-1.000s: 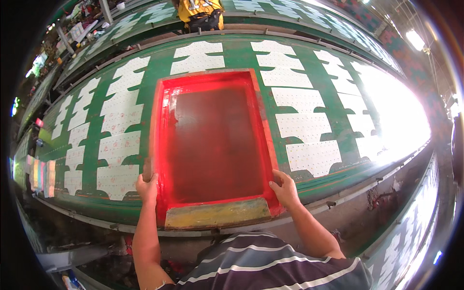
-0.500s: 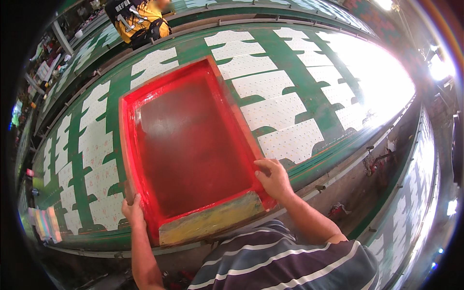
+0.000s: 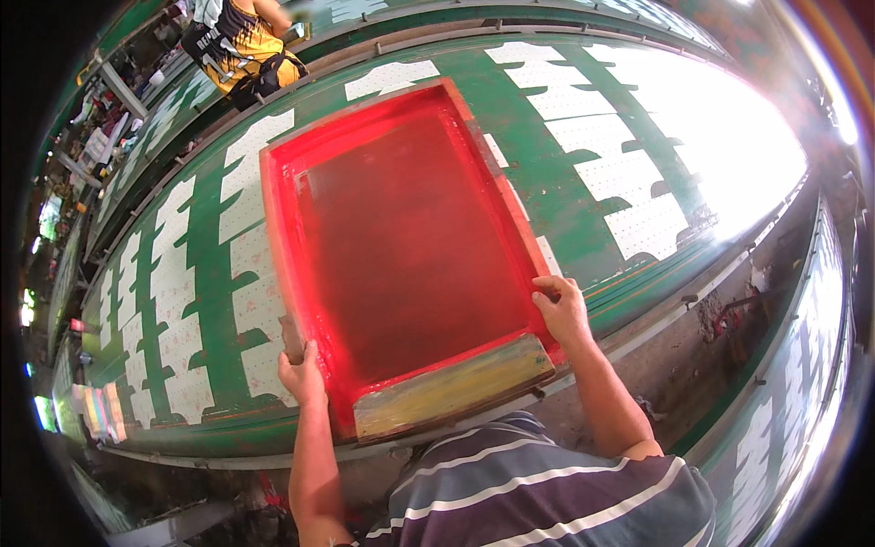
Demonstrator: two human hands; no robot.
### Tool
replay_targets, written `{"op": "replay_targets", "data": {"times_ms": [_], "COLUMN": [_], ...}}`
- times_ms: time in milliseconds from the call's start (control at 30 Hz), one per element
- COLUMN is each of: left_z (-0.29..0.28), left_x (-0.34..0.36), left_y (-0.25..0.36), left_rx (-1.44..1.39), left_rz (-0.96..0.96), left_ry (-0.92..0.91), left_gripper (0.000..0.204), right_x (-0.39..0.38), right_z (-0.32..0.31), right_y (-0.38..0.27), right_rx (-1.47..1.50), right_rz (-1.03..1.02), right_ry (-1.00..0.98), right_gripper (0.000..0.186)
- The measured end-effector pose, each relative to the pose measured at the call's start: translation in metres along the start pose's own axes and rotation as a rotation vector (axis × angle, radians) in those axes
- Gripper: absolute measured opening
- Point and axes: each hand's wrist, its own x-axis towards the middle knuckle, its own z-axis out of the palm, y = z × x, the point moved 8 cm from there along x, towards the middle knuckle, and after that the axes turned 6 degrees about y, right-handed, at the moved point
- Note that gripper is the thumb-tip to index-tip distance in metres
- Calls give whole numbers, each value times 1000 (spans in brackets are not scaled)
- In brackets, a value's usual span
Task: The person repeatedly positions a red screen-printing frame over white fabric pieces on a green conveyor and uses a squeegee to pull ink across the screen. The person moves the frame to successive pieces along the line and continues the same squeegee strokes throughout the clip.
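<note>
A large screen-printing frame (image 3: pixel 415 246) with red-stained inner edges and a dark red mesh lies across or just over the green table; I cannot tell if it touches. Along its near end runs a yellowish, paint-smeared strip (image 3: pixel 451 383). My left hand (image 3: pixel 303 374) is closed on the frame's left side near the close corner. On the opposite side my right hand (image 3: pixel 562 310) grips the edge, its thumb and fingers at the rim. White patterned cut pieces (image 3: pixel 602 146) lie in rows around the frame, and some show partly from beneath its right edge.
The long green table (image 3: pixel 529 155) stretches left and right, with a rail along its near edge. Another person (image 3: pixel 246 50) in yellow and black stands beyond it. A striped cloth (image 3: pixel 100 412) hangs at the left end. Another table with white pieces (image 3: pixel 775 410) stands at right.
Both hands have moved the frame to the right along the table. It now covers most of a row of white pieces that lay beside it. The other person has shifted posture.
</note>
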Motion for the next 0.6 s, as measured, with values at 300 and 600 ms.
{"op": "replay_targets", "data": {"times_ms": [300, 600], "left_z": [84, 108], "left_x": [-81, -103], "left_y": [13, 22], "left_rx": [9, 38], "left_rz": [16, 8], "left_ry": [25, 19], "left_gripper": [34, 31], "right_x": [51, 71], "right_z": [-78, -100], "right_y": [72, 100], "right_rx": [37, 118], "right_rz": [63, 47], "right_ry": [28, 7], "right_gripper": [28, 29]}}
